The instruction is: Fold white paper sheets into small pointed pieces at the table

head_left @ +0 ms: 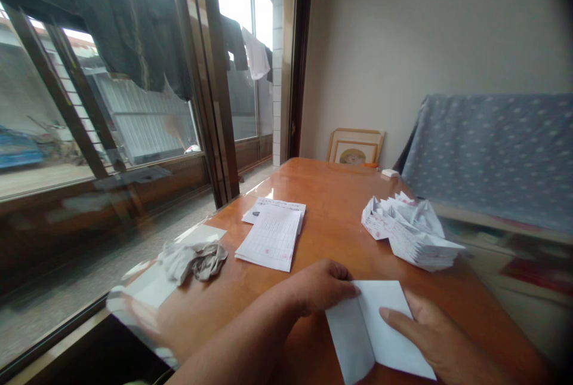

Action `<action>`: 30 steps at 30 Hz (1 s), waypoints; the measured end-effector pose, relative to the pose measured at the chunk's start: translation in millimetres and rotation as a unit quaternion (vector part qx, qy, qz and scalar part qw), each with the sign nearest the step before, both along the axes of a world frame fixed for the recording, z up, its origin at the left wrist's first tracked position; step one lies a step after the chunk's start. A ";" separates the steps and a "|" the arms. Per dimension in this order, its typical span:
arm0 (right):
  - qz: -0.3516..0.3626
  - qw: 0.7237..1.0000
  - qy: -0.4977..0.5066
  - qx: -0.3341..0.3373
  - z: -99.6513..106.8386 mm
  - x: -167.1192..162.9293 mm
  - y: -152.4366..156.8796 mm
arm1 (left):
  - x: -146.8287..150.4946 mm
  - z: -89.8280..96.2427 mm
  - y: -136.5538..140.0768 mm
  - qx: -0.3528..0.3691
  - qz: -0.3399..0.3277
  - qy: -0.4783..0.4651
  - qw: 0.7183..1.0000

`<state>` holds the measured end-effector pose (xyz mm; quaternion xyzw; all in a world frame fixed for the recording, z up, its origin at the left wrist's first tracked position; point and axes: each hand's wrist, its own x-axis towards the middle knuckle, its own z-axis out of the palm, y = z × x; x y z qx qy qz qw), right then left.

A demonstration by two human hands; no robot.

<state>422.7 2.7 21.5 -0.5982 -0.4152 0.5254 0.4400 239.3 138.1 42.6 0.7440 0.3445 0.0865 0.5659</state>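
A sheet of white paper [387, 337] with a crease down it is held between my hands over the near part of the table. My left hand [321, 286] pinches its upper left corner, thumb against the edge. On the right side my right hand [425, 325] grips the sheet, its thumb lying on top and the other fingers mostly hidden behind. Past my right hand stands a pile of folded paper pieces [412, 230] with red and dark marks. Farther to the left lie flat written sheets [271, 239] with ruled lines.
The brown wooden table [331, 194] runs away from me. Crumpled grey-white gloves or cloth [192, 259] lie at its left, by the glass window wall. At the far end are a small white block [389, 173] and leaning picture frames [356, 149]. A blue patterned cloth [492, 158] hangs at right.
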 end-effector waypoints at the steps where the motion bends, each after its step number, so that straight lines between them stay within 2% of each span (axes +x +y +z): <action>1: 0.003 1.000 0.003 0.003 -0.2 0.1 1.7 | 0.3 -1.5 1.1 0.011 -0.006 0.005 1.000; 4: 0.007 1.000 0.004 0.014 0.7 -2.1 7.8 | 2.2 -6.2 2.9 0.083 -0.006 0.024 0.996; 7: -0.013 0.999 -0.013 0.028 -1.2 -4.1 12.4 | 4.5 -9.3 1.9 0.198 0.010 0.040 0.979; 9: -0.027 0.998 -0.032 0.045 -6.2 -3.4 14.5 | 5.3 -9.8 0.2 0.295 0.014 0.039 0.955; 12: -0.052 0.995 -0.065 0.063 -16.8 -0.4 17.2 | 5.1 -8.2 -3.0 0.432 0.012 0.046 0.901; 15: -0.055 0.995 -0.060 0.050 -24.2 1.3 19.9 | 3.8 -5.6 -6.1 0.503 -0.001 0.068 0.862; 19: -0.063 0.993 -0.091 0.037 -24.4 -0.6 23.5 | 3.6 -6.1 -9.4 0.542 -0.040 0.096 0.834; 23: -0.078 0.987 -0.136 0.035 -21.6 -2.9 25.6 | 7.0 -13.9 -10.0 0.549 -0.101 0.117 0.821; 27: -0.080 0.984 -0.157 0.040 -18.4 -2.0 24.5 | 11.2 -21.0 -8.0 0.518 -0.139 0.131 0.834; 30: -0.065 0.982 -0.171 0.040 -17.7 4.1 23.7 | 12.8 -21.9 -6.3 0.492 -0.126 0.143 0.850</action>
